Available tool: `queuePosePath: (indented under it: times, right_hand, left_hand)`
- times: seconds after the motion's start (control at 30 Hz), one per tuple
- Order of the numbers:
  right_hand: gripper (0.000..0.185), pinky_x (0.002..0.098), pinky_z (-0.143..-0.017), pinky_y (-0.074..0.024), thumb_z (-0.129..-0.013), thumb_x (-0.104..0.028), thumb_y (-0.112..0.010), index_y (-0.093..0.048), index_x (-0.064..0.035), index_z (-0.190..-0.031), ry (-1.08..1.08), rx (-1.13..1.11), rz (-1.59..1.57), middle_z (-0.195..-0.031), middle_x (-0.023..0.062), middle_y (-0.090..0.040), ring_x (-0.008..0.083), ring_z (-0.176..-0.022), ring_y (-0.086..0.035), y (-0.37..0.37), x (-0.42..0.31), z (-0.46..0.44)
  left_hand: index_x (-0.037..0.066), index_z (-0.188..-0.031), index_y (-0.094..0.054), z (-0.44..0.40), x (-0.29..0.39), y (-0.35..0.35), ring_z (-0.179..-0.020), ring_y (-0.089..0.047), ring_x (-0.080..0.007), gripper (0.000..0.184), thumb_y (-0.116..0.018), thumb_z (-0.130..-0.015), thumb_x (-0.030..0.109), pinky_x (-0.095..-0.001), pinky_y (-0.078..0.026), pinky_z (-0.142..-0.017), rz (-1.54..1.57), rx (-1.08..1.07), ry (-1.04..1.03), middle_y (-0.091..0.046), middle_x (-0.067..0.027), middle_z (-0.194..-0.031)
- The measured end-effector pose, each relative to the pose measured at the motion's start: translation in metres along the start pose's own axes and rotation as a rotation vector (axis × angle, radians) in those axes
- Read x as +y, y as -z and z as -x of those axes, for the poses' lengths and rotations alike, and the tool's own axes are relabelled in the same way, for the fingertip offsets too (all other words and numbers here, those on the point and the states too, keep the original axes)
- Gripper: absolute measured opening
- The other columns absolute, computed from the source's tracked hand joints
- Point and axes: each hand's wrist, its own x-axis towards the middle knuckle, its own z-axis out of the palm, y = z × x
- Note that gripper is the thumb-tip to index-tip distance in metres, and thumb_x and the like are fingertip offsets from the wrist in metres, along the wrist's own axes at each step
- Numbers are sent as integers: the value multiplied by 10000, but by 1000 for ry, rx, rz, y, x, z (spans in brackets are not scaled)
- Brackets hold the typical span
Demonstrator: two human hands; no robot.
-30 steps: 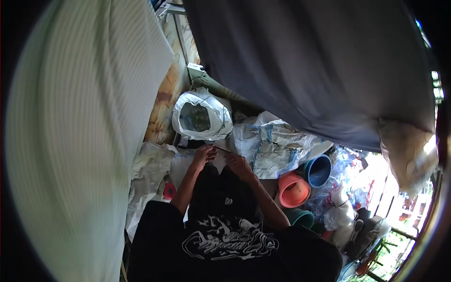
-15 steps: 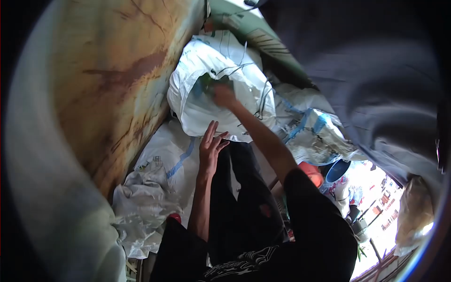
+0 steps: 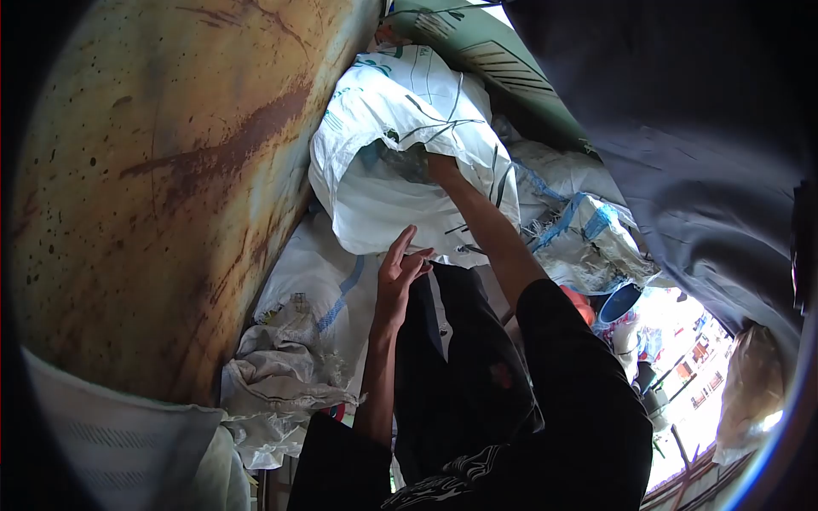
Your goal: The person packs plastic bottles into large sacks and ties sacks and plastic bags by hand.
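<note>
rust-stained tan panel (image 3: 170,213), left of the open white woven plastic sack (image 3: 379,98). crumpled white sacking with a blue stripe (image 3: 315,281), lower left of the sack. left hand (image 3: 397,279) just below the sack's mouth, fingers apart, index pointing up. sack itself stands between panel and cloth, mouth toward the person, clear-greenish see-through stuff (image 3: 396,163) inside. right hand (image 3: 437,165) in the sack's mouth at that stuff, fingers hidden, can't tell if gripping. right of the sack: blue round plastic bucket (image 3: 620,302), then dark grey hanging cloth (image 3: 682,128).
</note>
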Motion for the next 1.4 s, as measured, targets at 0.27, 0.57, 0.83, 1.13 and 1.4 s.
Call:
queuePosePath:
  times: [0.27, 0.57, 0.83, 1.13, 1.4]
  right_hand:
    - [419, 440, -765, -489, -705, -381, -695, -653, -10, -894, -180, 86, -516, -960, 203, -653, 361, -931, -631, 33, -55, 31]
    - [341, 458, -852, -453, -752, -299, -717, -622, -16, -917, -306, 151, -164, -1061, 161, -558, 363, -1021, -542, 52, -90, 119]
    - [407, 434, -958, -453, -737, -275, -622, -666, -54, -1075, 57, -252, -233, -1134, 199, -629, 334, -1133, -564, -8, -109, -38]
    - [405, 460, -832, -486, -753, -326, -676, -664, -27, -1027, 211, 616, -340, -1015, 188, -661, 362, -937, -628, -110, -90, -68]
    - [461, 352, -677, -557, -781, -326, -737, -631, -13, -1102, -133, -119, -951, -833, 132, -672, 229, -725, -691, 106, -72, 173]
  left_hand:
    - [73, -1428, -372, 4, 0, -6, -1155, -570, -228, 522, -559, -950, 169, -355, -497, -912, 20, 30, -1, -382, -128, -1459]
    - [64, -1402, -399, 19, 5, -6, -1130, -581, -220, 506, -568, -939, 178, -359, -487, -894, -38, 79, 67, -417, -115, -1427]
    - [39, -1399, -392, 17, -12, -14, -1140, -574, -254, 494, -550, -947, 162, -367, -496, -919, 62, 138, 18, -419, -144, -1428]
    - [41, -1387, -414, 23, -28, -7, -1096, -596, -214, 478, -561, -946, 154, -346, -501, -897, 29, 207, 23, -476, -125, -1383]
    - [71, -1306, -500, 83, 12, -32, -1044, -617, -198, 406, -582, -911, 107, -314, -504, -836, -232, 217, -11, -563, -99, -1246]
